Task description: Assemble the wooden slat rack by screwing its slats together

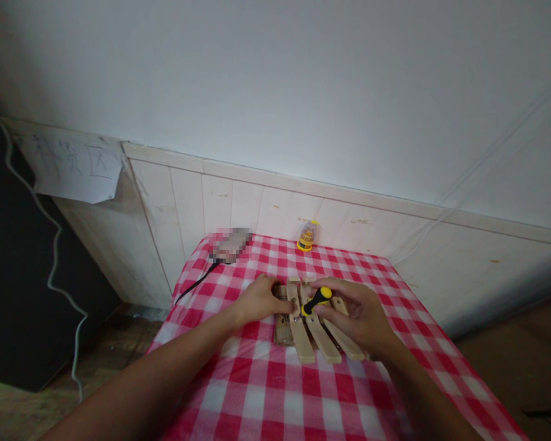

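My right hand (360, 309) holds a short screwdriver (318, 299) with a yellow and black handle. Its tip end points down at a pale wooden slat (327, 344); the tip itself is hidden. Several such slats lie side by side across a brown wooden base (283, 334) with dark markings. My left hand (262, 298) grips the left side of this slatted wooden piece, thumb on the leftmost slat (304, 346) and fingers around the far edge. Small metal screws show on the slats.
A red and white checked cloth (252, 392) covers the table. A small yellow-capped bottle (308, 236) stands at the far edge by the wall. A blurred-out flat object (231, 245) with a black strap (197, 283) lies at the back left. Paper with handwriting (80, 165) hangs on the left.
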The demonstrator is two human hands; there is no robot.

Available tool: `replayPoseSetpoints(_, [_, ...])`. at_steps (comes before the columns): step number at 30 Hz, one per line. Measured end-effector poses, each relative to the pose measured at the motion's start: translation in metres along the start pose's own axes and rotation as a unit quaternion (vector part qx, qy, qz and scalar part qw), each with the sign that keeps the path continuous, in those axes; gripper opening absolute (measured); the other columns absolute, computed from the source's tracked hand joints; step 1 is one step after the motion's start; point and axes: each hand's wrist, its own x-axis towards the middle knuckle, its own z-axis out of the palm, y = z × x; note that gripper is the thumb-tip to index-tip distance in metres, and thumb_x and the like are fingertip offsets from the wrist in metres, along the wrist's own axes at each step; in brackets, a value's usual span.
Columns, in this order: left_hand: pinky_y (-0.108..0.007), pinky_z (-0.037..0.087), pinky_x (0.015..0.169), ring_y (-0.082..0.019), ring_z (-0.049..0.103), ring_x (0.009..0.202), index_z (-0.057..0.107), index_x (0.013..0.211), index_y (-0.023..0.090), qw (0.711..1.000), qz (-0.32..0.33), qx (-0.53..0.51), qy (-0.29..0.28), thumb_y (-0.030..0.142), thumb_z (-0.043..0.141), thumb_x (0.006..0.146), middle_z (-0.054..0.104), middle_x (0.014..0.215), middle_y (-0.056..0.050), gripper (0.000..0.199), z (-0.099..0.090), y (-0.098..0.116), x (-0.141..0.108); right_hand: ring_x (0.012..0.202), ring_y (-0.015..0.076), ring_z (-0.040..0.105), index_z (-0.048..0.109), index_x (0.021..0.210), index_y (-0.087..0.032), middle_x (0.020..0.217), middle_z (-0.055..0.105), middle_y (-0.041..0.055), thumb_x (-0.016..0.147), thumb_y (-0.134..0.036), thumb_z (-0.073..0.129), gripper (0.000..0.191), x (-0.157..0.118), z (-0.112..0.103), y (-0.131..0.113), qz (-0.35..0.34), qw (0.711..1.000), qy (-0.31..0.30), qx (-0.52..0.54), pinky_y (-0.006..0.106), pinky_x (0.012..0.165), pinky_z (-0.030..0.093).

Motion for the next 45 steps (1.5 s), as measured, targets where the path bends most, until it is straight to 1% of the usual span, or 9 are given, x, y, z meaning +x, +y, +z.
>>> replayPoseSetpoints(3, [-0.029,0.041,0.061,-0.025,0.067,0.081,0.076,0.099,0.014,1.000,-0.003,0.001,0.000,0.057,0.085,0.066,0.074,0.092,-0.007,0.055,0.0000,0.0001,0.0000,0.088,0.0263,0.080,0.084,0.109,-0.027,0.099,0.085,0.0069,0.082,-0.029,0.085,0.027,0.0007,0.0019,0.0002,0.011,1.000,0.014,0.003,0.040,0.082,0.067])
replayPoseSetpoints(6, [-0.029,0.041,0.061,-0.024,0.066,0.079,0.075,0.098,0.014,1.000,0.001,0.000,-0.001,0.057,0.084,0.066,0.073,0.091,-0.007,0.055,0.0007,-0.0006,0.0008,0.085,0.0253,0.079,0.083,0.103,-0.027,0.089,0.082,0.0051,0.079,-0.032,0.088,0.025,0.0013,0.0032,0.0006,0.018,1.000,0.022,-0.007,0.038,0.079,0.066])
replayPoseSetpoints(13, [-0.029,0.037,0.059,-0.023,0.065,0.077,0.075,0.095,0.014,1.000,-0.001,-0.005,-0.006,0.057,0.084,0.066,0.072,0.083,-0.005,0.052,0.0014,-0.0021,0.0021,0.075,0.0213,0.075,0.079,0.098,-0.025,0.085,0.080,0.0036,0.077,-0.034,0.089,0.025,0.0030,0.0028,-0.0005,0.031,0.999,0.020,-0.016,0.032,0.069,0.060])
replayPoseSetpoints(19, [-0.029,0.039,0.060,-0.023,0.066,0.079,0.075,0.097,0.015,1.000,-0.004,-0.008,-0.004,0.057,0.085,0.065,0.073,0.087,-0.005,0.054,0.0019,-0.0019,0.0022,0.071,0.0192,0.072,0.077,0.095,-0.025,0.082,0.078,0.0022,0.076,-0.034,0.091,0.026,0.0052,0.0044,-0.0028,0.034,0.999,0.029,0.000,0.029,0.066,0.058])
replayPoseSetpoints(26, [-0.029,0.039,0.060,-0.024,0.066,0.079,0.075,0.097,0.014,1.000,-0.001,0.001,0.000,0.058,0.085,0.065,0.073,0.090,-0.007,0.055,0.0023,-0.0021,0.0027,0.068,0.0178,0.069,0.074,0.091,-0.025,0.079,0.075,0.0005,0.073,-0.031,0.091,0.025,0.0050,0.0059,0.0002,0.064,0.997,0.037,0.019,0.028,0.063,0.056])
replayPoseSetpoints(32, [-0.030,0.039,0.061,-0.025,0.066,0.079,0.075,0.095,0.016,1.000,-0.011,0.000,0.002,0.058,0.084,0.065,0.073,0.089,-0.006,0.052,0.0023,-0.0015,0.0022,0.075,0.0204,0.072,0.074,0.093,-0.025,0.084,0.076,0.0025,0.074,-0.035,0.090,0.027,0.0077,0.0060,0.0001,0.084,0.995,0.039,0.023,0.030,0.067,0.058])
replayPoseSetpoints(38, [-0.030,0.040,0.061,-0.024,0.067,0.080,0.075,0.096,0.015,1.000,-0.013,-0.004,-0.005,0.057,0.084,0.065,0.073,0.087,-0.005,0.052,0.0026,-0.0025,0.0032,0.077,0.0203,0.074,0.073,0.093,-0.025,0.086,0.078,0.0028,0.074,-0.029,0.089,0.025,0.0077,0.0066,-0.0026,0.086,0.995,0.039,0.044,0.030,0.069,0.060])
replayPoseSetpoints(42, [-0.029,0.040,0.061,-0.024,0.067,0.081,0.076,0.099,0.014,1.000,-0.008,0.000,-0.003,0.057,0.085,0.064,0.073,0.089,-0.006,0.055,0.0025,-0.0031,0.0034,0.087,0.0216,0.078,0.074,0.095,-0.025,0.096,0.081,0.0048,0.076,-0.024,0.086,0.023,0.0062,0.0059,-0.0069,0.085,0.992,0.014,0.095,0.032,0.076,0.064])
replayPoseSetpoints(45, [-0.029,0.041,0.062,-0.024,0.067,0.082,0.076,0.101,0.014,1.000,-0.009,-0.008,-0.007,0.056,0.084,0.065,0.074,0.090,-0.006,0.056,0.0026,-0.0034,0.0034,0.088,0.0209,0.078,0.077,0.097,-0.024,0.096,0.082,0.0046,0.077,-0.021,0.084,0.022,0.0058,0.0042,-0.0089,0.090,0.988,-0.016,0.126,0.032,0.079,0.064])
